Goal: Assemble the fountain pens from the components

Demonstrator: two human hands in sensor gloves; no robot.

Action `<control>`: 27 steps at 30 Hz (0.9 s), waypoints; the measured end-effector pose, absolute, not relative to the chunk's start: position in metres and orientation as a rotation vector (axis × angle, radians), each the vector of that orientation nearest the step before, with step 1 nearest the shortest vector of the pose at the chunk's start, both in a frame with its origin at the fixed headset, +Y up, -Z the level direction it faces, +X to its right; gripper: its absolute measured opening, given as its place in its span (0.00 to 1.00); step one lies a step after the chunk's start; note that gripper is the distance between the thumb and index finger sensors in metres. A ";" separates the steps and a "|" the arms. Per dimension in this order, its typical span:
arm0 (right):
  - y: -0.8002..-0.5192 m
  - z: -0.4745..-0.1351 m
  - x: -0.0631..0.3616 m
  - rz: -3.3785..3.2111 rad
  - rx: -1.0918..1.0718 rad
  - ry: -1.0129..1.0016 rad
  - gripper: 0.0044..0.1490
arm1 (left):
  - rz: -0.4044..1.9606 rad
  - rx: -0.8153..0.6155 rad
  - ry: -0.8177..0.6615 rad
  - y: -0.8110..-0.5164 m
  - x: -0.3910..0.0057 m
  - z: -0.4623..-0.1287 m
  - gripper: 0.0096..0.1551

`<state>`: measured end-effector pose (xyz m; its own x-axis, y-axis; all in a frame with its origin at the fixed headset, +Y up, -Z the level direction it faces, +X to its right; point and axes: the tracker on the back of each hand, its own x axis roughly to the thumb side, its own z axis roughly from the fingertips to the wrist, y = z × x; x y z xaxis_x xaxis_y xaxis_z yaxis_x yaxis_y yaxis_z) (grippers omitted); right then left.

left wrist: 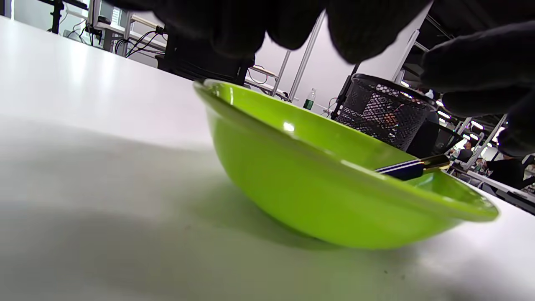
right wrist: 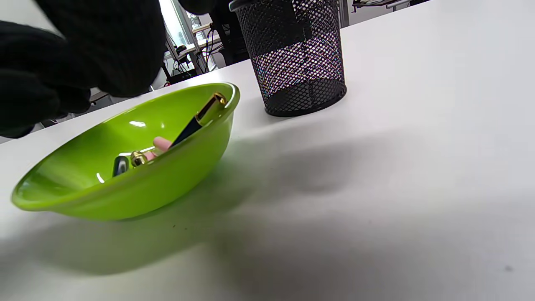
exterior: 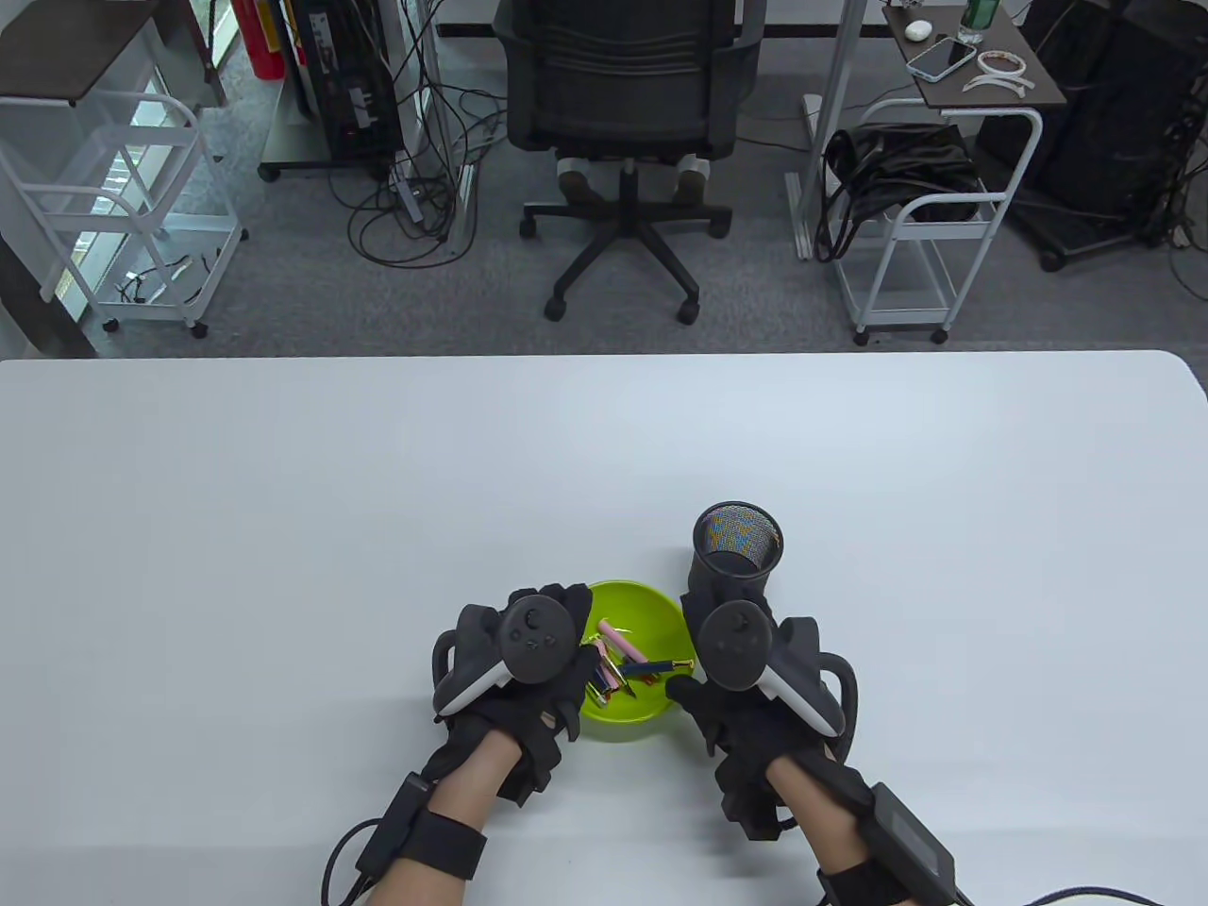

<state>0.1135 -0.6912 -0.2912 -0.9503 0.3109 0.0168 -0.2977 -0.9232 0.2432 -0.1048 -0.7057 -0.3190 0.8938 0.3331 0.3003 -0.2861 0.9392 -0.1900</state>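
A lime green bowl (exterior: 634, 723) sits near the table's front edge and holds several pen parts. Among them are a dark blue barrel with a gold band (exterior: 651, 668) and pink pieces (exterior: 623, 645). My left hand (exterior: 566, 661) hovers over the bowl's left rim, and my right hand (exterior: 692, 651) is at its right rim. Neither hand holds anything. In the left wrist view my fingers (left wrist: 359, 29) hang above the bowl (left wrist: 313, 200), with the blue barrel (left wrist: 405, 169) leaning on its rim. In the right wrist view my fingers (right wrist: 104, 46) hang over the bowl (right wrist: 146, 192), the blue barrel (right wrist: 196, 119) and a pink piece (right wrist: 161, 144).
A black mesh pen cup (exterior: 717, 578) stands upright just behind the bowl's right side, close to my right hand. It also shows in the left wrist view (left wrist: 380, 113) and in the right wrist view (right wrist: 301, 62). The white table (exterior: 283, 528) stretches wide to the left, right and back.
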 end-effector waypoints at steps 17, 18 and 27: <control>-0.691 -0.291 0.115 2.771 0.096 0.384 0.56 | -0.127 -0.281 -0.378 -0.711 -0.036 -0.337 0.34; -0.691 -0.292 0.115 2.768 0.096 0.386 0.56 | -0.133 -0.283 -0.366 -0.710 -0.037 -0.338 0.34; -0.691 -0.292 0.114 2.745 0.104 0.423 0.56 | -0.235 -0.315 -0.388 -0.704 -0.048 -0.340 0.21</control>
